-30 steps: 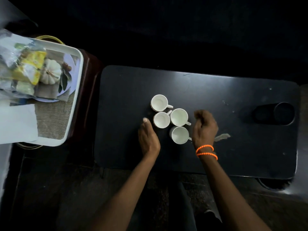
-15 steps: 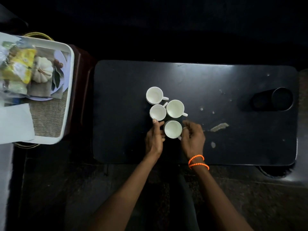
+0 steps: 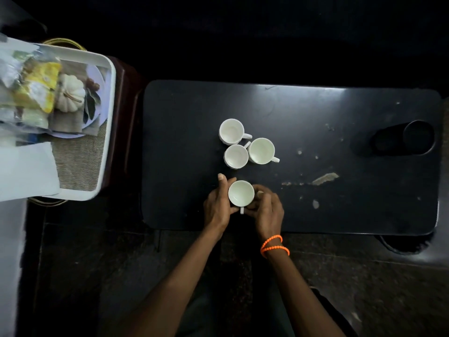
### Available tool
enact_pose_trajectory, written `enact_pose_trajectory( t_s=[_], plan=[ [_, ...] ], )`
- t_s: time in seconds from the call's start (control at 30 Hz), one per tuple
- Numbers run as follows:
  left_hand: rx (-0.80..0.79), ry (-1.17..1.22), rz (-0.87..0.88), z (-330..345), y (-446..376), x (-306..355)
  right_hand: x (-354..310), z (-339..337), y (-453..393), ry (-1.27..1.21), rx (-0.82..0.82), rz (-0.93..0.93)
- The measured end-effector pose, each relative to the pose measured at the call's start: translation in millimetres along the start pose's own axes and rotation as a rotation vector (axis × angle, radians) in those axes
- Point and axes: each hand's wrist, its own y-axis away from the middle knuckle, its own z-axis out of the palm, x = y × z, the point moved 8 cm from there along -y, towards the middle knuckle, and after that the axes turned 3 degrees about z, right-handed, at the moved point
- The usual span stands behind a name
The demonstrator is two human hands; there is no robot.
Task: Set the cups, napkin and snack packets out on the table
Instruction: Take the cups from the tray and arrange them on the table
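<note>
Cup point(image 3: 241, 192) between our hands near table point(image 3: 315, 113) edge: left hand point(image 3: 217, 205) and right hand point(image 3: 268, 210) clasp its sides, likely steadying it. Three cups point(image 3: 243, 145) clustered just beyond fingertips; packets wait on tray point(image 3: 107, 132) far left.

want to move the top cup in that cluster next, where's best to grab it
Take the top cup by its handle, coming from the right and above. The handle points right into a small gap above the right-hand cup; the cup below crowds its near wall.
</note>
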Motion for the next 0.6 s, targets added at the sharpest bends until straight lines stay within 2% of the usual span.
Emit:
enact_pose_trajectory(
  t_s=[0.3, 0.6],
  plan=[
    [0.031, -0.051, 0.031, -19.0, 15.2, -22.2, 28.4, 3.1, 19.6, -0.032, -0.012, 0.066],
    [0.073, -0.089, 0.059, -21.1, 16.5, -30.5, 39.3, 2.9, 20.1, -0.041, -0.022, 0.036]
  ],
)
